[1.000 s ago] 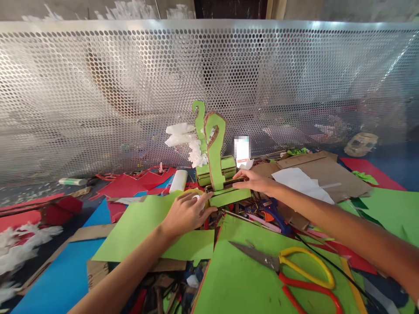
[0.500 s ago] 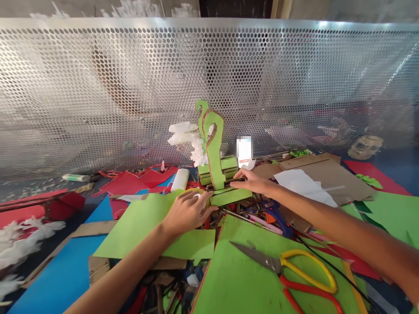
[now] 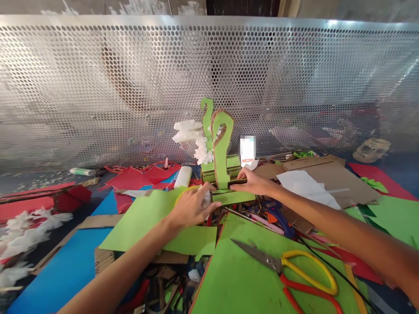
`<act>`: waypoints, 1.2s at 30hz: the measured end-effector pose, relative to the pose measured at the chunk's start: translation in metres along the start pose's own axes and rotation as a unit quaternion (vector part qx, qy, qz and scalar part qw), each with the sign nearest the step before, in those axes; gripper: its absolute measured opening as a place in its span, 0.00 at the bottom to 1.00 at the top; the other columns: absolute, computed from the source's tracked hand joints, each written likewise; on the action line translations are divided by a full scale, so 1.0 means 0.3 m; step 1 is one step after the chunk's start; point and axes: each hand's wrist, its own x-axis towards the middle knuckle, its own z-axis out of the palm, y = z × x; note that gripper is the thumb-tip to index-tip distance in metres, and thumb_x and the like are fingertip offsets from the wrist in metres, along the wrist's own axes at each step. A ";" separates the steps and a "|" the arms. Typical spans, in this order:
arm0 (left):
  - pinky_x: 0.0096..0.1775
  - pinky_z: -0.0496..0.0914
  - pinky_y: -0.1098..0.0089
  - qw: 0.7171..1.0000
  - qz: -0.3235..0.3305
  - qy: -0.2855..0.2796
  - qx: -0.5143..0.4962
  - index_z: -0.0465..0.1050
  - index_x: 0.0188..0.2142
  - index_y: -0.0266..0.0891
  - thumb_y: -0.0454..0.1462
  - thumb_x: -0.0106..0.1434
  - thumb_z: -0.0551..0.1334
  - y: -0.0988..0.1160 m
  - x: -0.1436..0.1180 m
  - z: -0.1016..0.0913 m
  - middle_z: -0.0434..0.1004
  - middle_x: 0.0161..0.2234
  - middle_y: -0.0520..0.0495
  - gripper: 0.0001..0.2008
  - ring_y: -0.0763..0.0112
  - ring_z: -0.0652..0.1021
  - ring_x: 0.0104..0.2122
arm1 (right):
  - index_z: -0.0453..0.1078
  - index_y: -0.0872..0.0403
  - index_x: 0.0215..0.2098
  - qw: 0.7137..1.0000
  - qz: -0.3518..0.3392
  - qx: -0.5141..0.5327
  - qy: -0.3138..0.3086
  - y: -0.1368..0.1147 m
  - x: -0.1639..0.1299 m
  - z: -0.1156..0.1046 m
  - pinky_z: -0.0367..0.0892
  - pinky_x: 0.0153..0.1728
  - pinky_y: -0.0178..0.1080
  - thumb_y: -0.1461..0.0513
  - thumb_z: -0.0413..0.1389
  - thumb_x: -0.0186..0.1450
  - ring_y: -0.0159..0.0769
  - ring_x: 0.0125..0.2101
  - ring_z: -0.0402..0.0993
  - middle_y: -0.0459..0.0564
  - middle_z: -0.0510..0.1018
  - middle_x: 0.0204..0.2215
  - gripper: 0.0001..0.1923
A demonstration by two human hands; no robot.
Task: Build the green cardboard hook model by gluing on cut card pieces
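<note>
Cardboard, coloured paper and offcuts are covering the bench (image 3: 65,279) from edge to edge. At far left, white shredded scraps (image 3: 19,231) are lying beside red paper pieces (image 3: 137,179), with a blue sheet (image 3: 81,261) spreading toward the near edge. A perforated metal screen (image 3: 98,87) is standing along the back.

Moving inward, the left hand (image 3: 191,207) is resting on a green paper sheet (image 3: 144,218). Its fingers (image 3: 204,196) are curling around something small and pale, possibly a scrap or a tape roll; exactly what cannot be told. Its fingertips are touching the left end of the model's base.

At centre, the green cardboard model (image 3: 222,161) is standing upright, two curled uprights rising from a flat base strip. The base strip's long axis is running left to right, directly between the two hands and just beyond them. Both hands are about equally near.

The right hand (image 3: 253,182) is pressing narrowly on the right part of the base, fingers extended and close together, thumb hidden.

Further right, a blue glue gun (image 3: 271,209) is lying just beside the right forearm. Yellow-and-red scissors (image 3: 288,266) are lying closed on a green sheet near the front. Brown cardboard (image 3: 327,174) is lying at far right.
</note>
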 end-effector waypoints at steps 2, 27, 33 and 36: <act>0.25 0.63 0.69 0.996 -0.061 -0.029 -0.052 0.69 0.49 0.42 0.52 0.73 0.55 0.017 0.014 -0.008 0.71 0.18 0.58 0.18 0.64 0.76 0.19 | 0.63 0.50 0.42 1.000 -0.016 -0.006 -0.005 0.002 -0.003 0.001 0.65 0.37 0.40 0.40 0.65 0.60 0.47 0.42 0.75 0.53 0.77 0.43 0.28; 0.24 0.58 0.72 0.914 -0.220 -0.085 -0.329 0.70 0.35 0.41 0.49 0.57 0.66 -0.047 0.091 -0.042 0.69 0.24 0.56 0.15 0.74 0.66 0.22 | 0.71 0.51 0.50 0.988 -0.140 0.027 -0.063 0.019 0.011 -0.003 0.71 0.53 0.47 0.43 0.61 0.67 0.52 0.55 0.76 0.58 0.80 0.54 0.25; 0.31 0.66 0.69 0.880 -0.250 -0.081 -0.394 0.70 0.45 0.42 0.51 0.58 0.68 -0.035 0.100 -0.025 0.74 0.29 0.54 0.22 0.67 0.74 0.30 | 0.72 0.50 0.57 0.981 -0.170 0.051 -0.080 0.023 0.008 0.012 0.69 0.60 0.52 0.43 0.58 0.69 0.54 0.61 0.72 0.57 0.77 0.60 0.27; 0.39 0.71 0.65 0.888 -0.222 -0.104 -0.388 0.73 0.54 0.41 0.51 0.58 0.70 -0.034 0.106 -0.019 0.81 0.39 0.48 0.28 0.59 0.79 0.40 | 0.73 0.50 0.58 0.979 -0.176 0.059 -0.080 0.021 0.006 0.017 0.69 0.60 0.52 0.42 0.57 0.70 0.54 0.60 0.73 0.57 0.77 0.60 0.28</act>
